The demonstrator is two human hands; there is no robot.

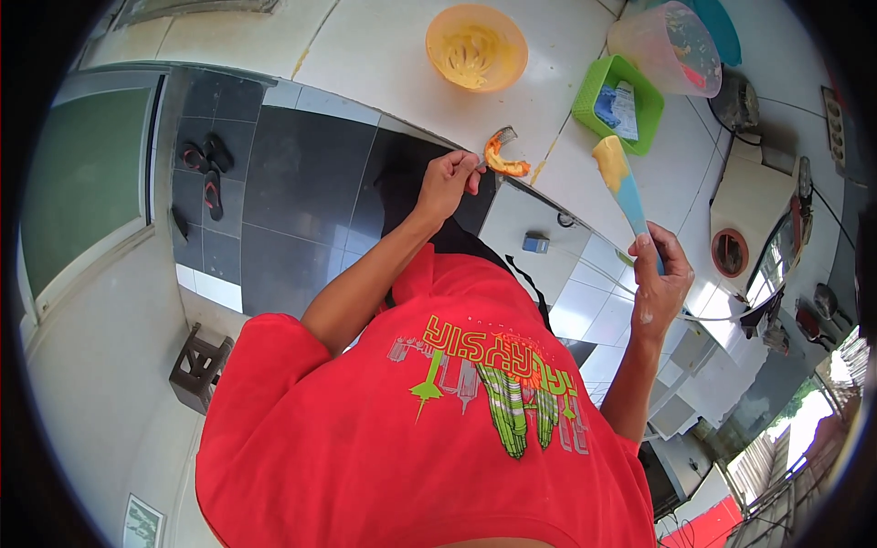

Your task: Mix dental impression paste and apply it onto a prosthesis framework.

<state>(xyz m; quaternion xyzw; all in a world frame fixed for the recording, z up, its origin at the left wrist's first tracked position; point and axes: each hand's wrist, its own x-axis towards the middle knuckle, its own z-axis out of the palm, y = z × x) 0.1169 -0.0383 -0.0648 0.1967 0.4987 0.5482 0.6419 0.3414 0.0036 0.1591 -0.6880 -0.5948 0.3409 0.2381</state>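
Note:
My right hand point(660, 269) is closed around the handle of a light blue spatula point(630, 203), its blade raised and coated at the tip with thick yellow batter. At the counter's edge, the fingers of my left hand point(448, 189) are pinched beside a curved orange-brown piece point(502, 157) with a silvery end. A thin part seems to run from this piece into the fingers; its kind is not clear. Beyond my left hand, an orange bowl point(493, 68) smeared inside with yellow batter sits on the white tiled counter point(365, 64).
A green basket point(650, 128) holds a blue-and-white packet. Behind it stand a translucent pink tub point(653, 46) and a teal container point(717, 27). A dark appliance point(735, 99) with a cord is at the right, near a power strip point(832, 123). Sandals point(213, 194) lie on the floor at left.

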